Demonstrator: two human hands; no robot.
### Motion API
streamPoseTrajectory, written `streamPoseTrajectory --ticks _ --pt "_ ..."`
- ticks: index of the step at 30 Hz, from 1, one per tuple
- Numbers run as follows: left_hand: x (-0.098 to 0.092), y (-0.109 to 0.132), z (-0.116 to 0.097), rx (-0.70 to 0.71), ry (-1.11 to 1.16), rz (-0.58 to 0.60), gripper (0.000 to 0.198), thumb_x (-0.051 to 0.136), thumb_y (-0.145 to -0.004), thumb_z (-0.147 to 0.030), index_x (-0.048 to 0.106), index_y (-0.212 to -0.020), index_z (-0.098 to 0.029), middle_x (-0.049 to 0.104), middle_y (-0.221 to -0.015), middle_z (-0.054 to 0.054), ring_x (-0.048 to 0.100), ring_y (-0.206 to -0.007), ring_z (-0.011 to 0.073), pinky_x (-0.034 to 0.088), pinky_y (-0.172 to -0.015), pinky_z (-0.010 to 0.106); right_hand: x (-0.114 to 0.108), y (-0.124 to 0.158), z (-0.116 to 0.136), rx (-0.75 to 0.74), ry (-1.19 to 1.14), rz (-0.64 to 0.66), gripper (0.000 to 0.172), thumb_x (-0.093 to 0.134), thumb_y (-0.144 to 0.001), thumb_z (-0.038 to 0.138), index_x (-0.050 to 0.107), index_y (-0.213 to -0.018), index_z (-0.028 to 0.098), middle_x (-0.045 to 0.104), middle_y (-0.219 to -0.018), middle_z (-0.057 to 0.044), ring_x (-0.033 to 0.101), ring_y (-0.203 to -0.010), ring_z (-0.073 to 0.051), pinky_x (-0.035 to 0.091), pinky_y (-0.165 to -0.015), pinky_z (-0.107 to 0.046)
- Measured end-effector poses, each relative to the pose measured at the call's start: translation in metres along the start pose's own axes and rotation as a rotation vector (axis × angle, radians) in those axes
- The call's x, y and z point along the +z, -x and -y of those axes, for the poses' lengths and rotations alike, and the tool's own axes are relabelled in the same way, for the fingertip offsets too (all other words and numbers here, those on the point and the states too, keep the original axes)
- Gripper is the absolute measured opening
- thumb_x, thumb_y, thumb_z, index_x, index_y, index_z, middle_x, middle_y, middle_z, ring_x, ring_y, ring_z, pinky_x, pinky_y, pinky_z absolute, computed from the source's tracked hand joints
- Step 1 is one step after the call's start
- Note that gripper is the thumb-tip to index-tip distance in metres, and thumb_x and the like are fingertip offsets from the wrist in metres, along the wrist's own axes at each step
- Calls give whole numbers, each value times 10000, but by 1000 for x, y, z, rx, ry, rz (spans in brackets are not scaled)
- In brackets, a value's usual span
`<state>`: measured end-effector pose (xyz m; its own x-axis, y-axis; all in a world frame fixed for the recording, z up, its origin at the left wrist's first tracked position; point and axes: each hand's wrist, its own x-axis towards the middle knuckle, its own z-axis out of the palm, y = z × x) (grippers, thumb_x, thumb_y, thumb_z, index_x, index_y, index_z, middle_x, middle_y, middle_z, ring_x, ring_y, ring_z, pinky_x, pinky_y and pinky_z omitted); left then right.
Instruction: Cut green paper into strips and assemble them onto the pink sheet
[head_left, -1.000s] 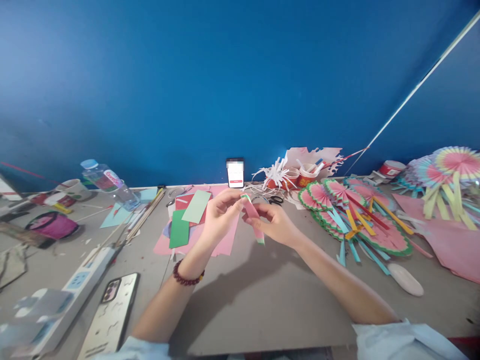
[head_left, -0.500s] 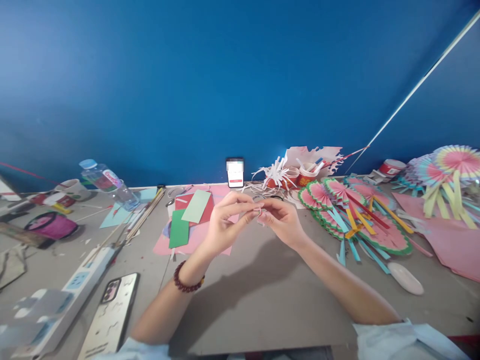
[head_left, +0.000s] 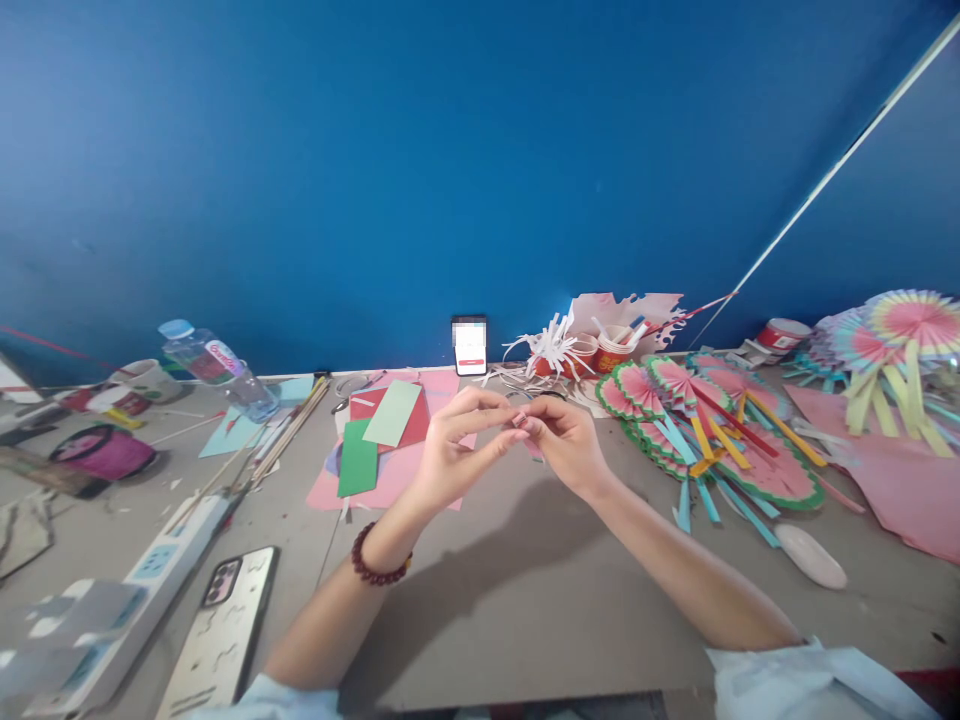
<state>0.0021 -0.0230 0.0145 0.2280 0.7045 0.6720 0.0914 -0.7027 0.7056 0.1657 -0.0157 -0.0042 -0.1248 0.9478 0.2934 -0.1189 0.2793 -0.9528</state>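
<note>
Pink paper piece (head_left: pixel 520 421), mid-frame, above the bench (head_left: pixel 495 620), observed largely hidden behind fingertips. Both the left hand (head_left: pixel 454 440) and the right hand (head_left: pixel 566 440) are narrowed to a pinch on it; from where I stand, how it is folded cannot be told. Risks, in my judgement: uneven pressure from the two thumbs could skew any crease; a loosened pinch could let the paper slip; and, if dropped, it could be lost against the similarly coloured pink sheet (head_left: pixel 412 485) left of centre.
</note>
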Motion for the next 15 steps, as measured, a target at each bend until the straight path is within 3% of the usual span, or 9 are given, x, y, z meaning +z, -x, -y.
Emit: streamPoseTrajectory --ticks 6,10,15 --pt "1 2 8 -209 215 -11 152 730 -821 -357 804 -828 -225 685 -835 84 639 -750 189 552 -652 321 -3 -2 -2 44 -85 87 389 791 -681 560 697 -688 183 696 -657 -23 655 -663 -163 542 -704 -323" --pt "0 0 9 -259 295 -83 175 734 -810 -395 804 -812 -235 685 -832 75 631 -698 175 554 -605 319 -4 -5 1 105 -151 183 339 839 -654 474 760 -833 198 749 -766 -33 700 -711 -180 570 -778 -361" --pt "0 -4 6 -311 296 -190 159 770 -772 -396 794 -741 -242 683 -777 52 624 -701 167 535 -590 300 -2 -4 6 161 -167 261 327 857 -647 420 774 -865 190 768 -791 -53 726 -727 -198 585 -809 -377"
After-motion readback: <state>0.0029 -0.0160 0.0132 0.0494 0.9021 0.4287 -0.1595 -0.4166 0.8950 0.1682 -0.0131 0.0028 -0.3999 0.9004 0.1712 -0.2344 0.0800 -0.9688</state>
